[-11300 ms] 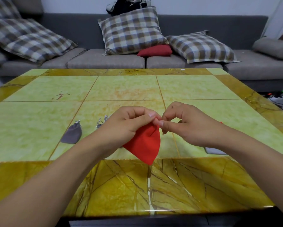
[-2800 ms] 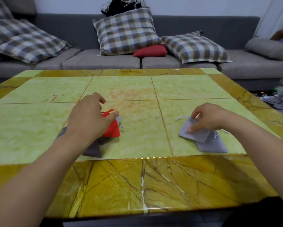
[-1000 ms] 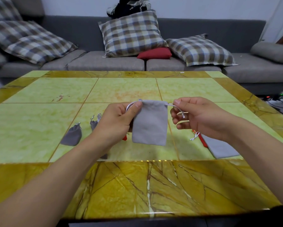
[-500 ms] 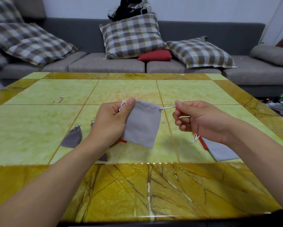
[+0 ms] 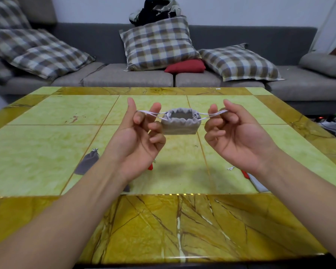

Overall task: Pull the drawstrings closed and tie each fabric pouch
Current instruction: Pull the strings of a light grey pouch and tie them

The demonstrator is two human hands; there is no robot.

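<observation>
A light grey pouch (image 5: 179,127) hangs in the air above the table, its mouth half gathered and facing me. White drawstrings run out from both sides. My left hand (image 5: 142,136) pinches the left drawstring loop (image 5: 149,113) between thumb and fingers, palm up. My right hand (image 5: 235,138) pinches the right drawstring loop (image 5: 212,114) the same way. A tied dark grey pouch (image 5: 87,162) lies on the table at the left. A red pouch (image 5: 150,166) shows partly under my left wrist.
A flat grey pouch (image 5: 259,185) with a red one (image 5: 244,174) beside it lies under my right forearm. The yellow-green tiled table (image 5: 46,142) has a brown marbled border. A grey sofa (image 5: 124,78) with checked cushions stands behind it. Cables (image 5: 334,123) lie at far right.
Both hands have turned palm up and moved apart, pulling the drawstrings sideways. The grey pouch has lifted and its mouth has gathered narrower.
</observation>
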